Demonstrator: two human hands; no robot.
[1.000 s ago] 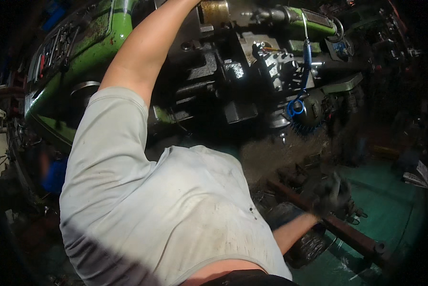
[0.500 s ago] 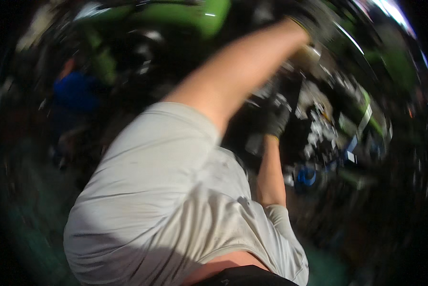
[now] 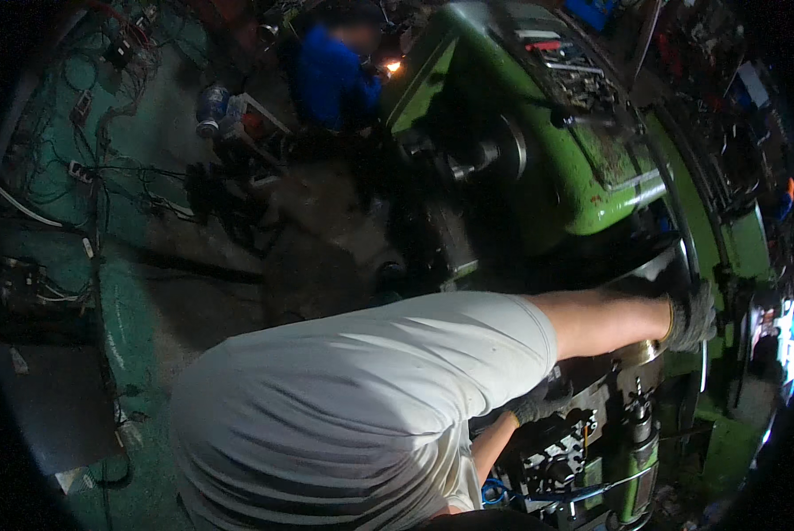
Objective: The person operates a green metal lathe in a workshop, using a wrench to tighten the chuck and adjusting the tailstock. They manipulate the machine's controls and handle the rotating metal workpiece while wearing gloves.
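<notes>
Green lathe [image 3: 583, 168], painted metal, glossy and grimy, curves away above both hands. A pale oblong plate with red marking [image 3: 539, 40] sits on its top face, far above the upper grip; print too small to read.

Hand in a grey knit glove [image 3: 691, 316], at the end of the bare outstretched forearm: which arm this is cannot be told, since the torso in the pale shirt [image 3: 344, 398] twists across the view. Its grip is closed around the rim of a round dark metal chuck [image 3: 654, 265], fingers curled over the edge. A brass-coloured ring [image 3: 640, 352] shows just below that grip.

Second gloved hand [image 3: 531, 409], lower, half hidden behind the shirt, rests on the black carriage [image 3: 565, 451]; grip state cannot be told.

Beyond, a person in blue [image 3: 331, 80], blurred. Loose cables [image 3: 87, 168] trail over the green floor [image 3: 123, 301].
</notes>
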